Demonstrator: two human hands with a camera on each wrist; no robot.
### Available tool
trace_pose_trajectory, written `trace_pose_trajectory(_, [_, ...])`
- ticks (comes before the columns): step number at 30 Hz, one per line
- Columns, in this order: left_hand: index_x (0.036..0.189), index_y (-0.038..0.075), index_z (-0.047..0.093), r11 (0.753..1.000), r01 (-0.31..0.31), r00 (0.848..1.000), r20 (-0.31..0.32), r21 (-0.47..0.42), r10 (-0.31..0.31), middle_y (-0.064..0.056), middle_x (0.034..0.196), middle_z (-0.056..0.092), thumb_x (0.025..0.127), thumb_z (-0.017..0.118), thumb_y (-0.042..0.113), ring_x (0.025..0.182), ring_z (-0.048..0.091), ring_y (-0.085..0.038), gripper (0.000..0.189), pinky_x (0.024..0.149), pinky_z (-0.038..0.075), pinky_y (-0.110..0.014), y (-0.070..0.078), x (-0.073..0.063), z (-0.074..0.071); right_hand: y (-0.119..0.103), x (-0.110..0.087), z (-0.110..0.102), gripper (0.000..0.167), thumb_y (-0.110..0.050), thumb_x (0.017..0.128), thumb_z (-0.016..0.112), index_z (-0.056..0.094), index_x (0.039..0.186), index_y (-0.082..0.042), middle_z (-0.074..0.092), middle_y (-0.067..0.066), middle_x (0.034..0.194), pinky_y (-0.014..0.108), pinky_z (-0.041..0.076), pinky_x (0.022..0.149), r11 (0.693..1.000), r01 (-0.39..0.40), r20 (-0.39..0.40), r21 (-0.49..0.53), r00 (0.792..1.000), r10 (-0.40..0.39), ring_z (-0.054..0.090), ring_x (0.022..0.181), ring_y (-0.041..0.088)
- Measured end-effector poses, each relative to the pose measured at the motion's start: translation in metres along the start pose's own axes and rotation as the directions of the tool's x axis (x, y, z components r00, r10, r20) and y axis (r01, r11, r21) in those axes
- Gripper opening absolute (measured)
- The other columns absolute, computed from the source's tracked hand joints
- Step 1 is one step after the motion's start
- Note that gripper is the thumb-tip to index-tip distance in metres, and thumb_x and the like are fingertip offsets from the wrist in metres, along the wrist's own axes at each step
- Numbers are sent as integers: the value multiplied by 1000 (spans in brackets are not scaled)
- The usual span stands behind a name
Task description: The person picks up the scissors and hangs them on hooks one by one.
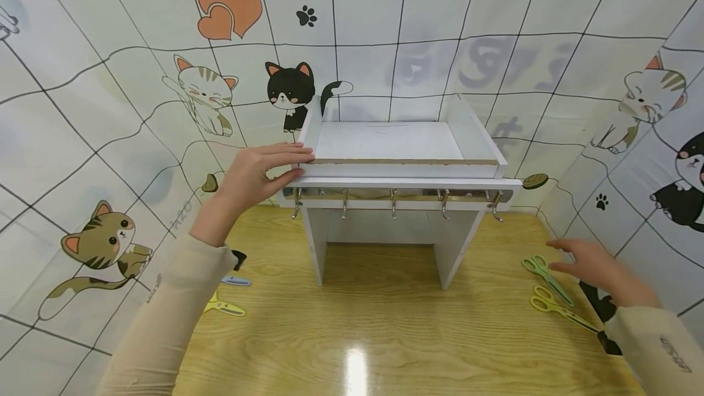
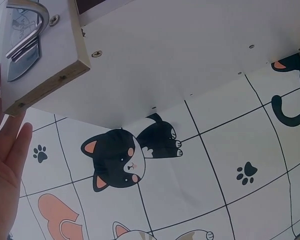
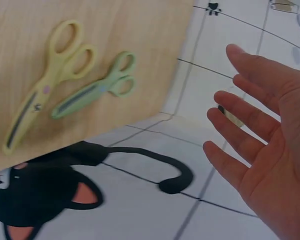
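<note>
A white shelf rack (image 1: 407,171) with a tray-like top and a row of metal hooks (image 1: 393,203) along its front stands on the wood-grain table. My left hand (image 1: 258,170) rests at the rack's upper left front corner, its fingers stretched out along the edge. In the left wrist view, the fingers (image 2: 10,140) reach the end of the hook board (image 2: 45,65), partly hidden behind it. My right hand (image 1: 602,271) hovers at the right, fingers relaxed and holding nothing. Close by it lie green scissors (image 1: 547,277) and yellow scissors (image 1: 561,309).
Yellow scissors (image 1: 225,306) and a blue-handled item (image 1: 238,281) lie on the table (image 1: 385,335) at the left, partly hidden by the left forearm. A white cloth (image 1: 363,17) printed with cats and grid lines rises behind and at both sides.
</note>
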State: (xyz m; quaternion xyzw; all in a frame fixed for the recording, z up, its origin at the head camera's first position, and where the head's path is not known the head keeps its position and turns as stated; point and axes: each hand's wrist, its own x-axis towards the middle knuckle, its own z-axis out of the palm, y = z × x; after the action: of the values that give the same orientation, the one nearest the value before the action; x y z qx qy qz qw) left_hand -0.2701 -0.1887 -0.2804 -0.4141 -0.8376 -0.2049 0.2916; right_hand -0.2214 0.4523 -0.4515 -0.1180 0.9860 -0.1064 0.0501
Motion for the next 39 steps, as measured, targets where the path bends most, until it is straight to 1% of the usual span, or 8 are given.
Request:
trace_pose_trajectory(2, [121,14,74,1000,5,1000,4,1,-5,-4,124,72,85,78,8,120,67,-27,37,102,54,-47,0,0,0,3,-5,5,63,-29,87,75,54,131,11,58,39,126,62,52,79,1000,-12,7,7,1000,12,57,108,57])
trace_pose_trajectory(4, [121,15,74,1000,9,1000,8,-1,-9,-4,125,72,85,78,7,121,66,-27,37,102,53,-47,0,0,1,6,-9,11,62,-27,87,75,54,130,12,57,39,126,61,52,78,999,-24,18,25,1000,24,57,107,57])
trace_pose_trajectory(10, [122,15,73,1000,15,1000,10,-14,-15,-3,126,71,85,78,8,122,66,-26,38,103,53,-46,1,0,0,21,-19,30,60,-27,90,73,53,129,14,56,41,125,62,52,78,994,-73,52,86,996,69,56,108,58])
trace_pose_trajectory(19, [121,14,74,1000,7,1000,-8,-26,-7,-3,125,72,85,79,7,121,66,-25,38,102,53,-46,1,0,1,29,-31,44,55,-22,90,73,56,126,15,60,39,120,61,53,78,991,-94,90,96,992,85,60,103,56])
trace_pose_trajectory(26, [121,14,74,1000,5,1000,-15,-21,-5,-3,125,72,85,79,7,120,67,-25,37,101,54,-46,0,0,1,39,-36,58,61,-33,92,70,54,129,13,60,37,124,60,53,80,980,-167,167,108,975,148,61,105,53])
trace_pose_trajectory(30, [120,14,74,1000,2,1000,-18,-20,-2,-4,125,72,85,79,7,120,67,-25,37,101,54,-45,0,0,1,43,-39,67,61,-32,93,69,54,130,14,57,39,126,60,53,82,971,-187,211,145,965,155,60,108,54])
trace_pose_trajectory(34, [121,14,74,1000,6,1000,-14,-22,-7,-3,125,72,85,79,8,120,67,-25,37,102,54,-45,1,0,1,44,-43,75,65,-38,92,69,54,129,13,56,39,128,60,53,83,964,-211,250,164,954,166,59,110,54])
trace_pose_trajectory(39, [121,14,74,1000,10,1000,-11,-21,-10,-3,125,72,85,79,7,121,66,-25,37,102,53,-45,1,0,2,46,-47,84,61,-31,88,74,57,124,15,61,38,120,58,55,82,970,-180,200,165,969,146,62,105,51])
